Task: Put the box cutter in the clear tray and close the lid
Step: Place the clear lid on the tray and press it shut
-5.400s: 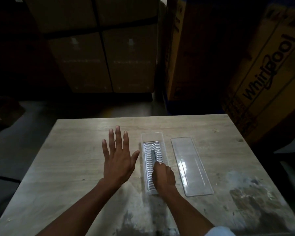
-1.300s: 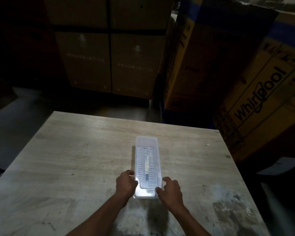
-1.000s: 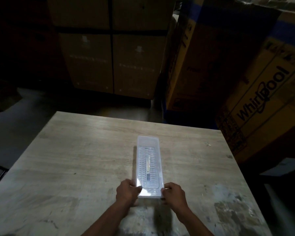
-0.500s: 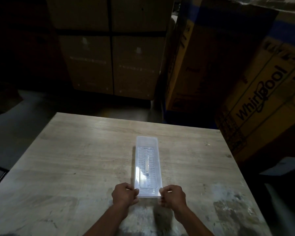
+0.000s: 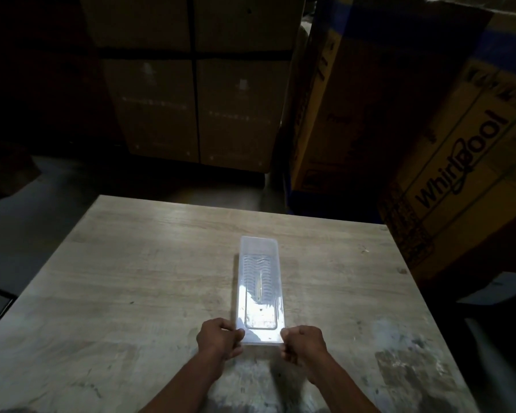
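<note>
The long clear tray [image 5: 258, 244] lies lengthwise in the middle of the wooden table [image 5: 131, 278], with its clear lid [image 5: 261, 317] lying flat on top. Through the lid I see the box cutter [image 5: 259, 287] resting on the tray's ribbed floor. My left hand [image 5: 219, 341] pinches the near left corner of the tray and lid. My right hand [image 5: 303, 341] pinches the near right corner. Glare on the lid hides the near end of the cutter.
Tall cardboard cartons [image 5: 191, 84] stand behind the table. A large Whirlpool box [image 5: 447, 162] leans close to the table's far right corner. The floor drops away dark on the left side. White stains mark the table's near right area [image 5: 399, 347].
Five seconds ago the lid lay beside the tray and my right hand was inside it. Now the lid covers the tray; both hands slid back to grip its near corners.
</note>
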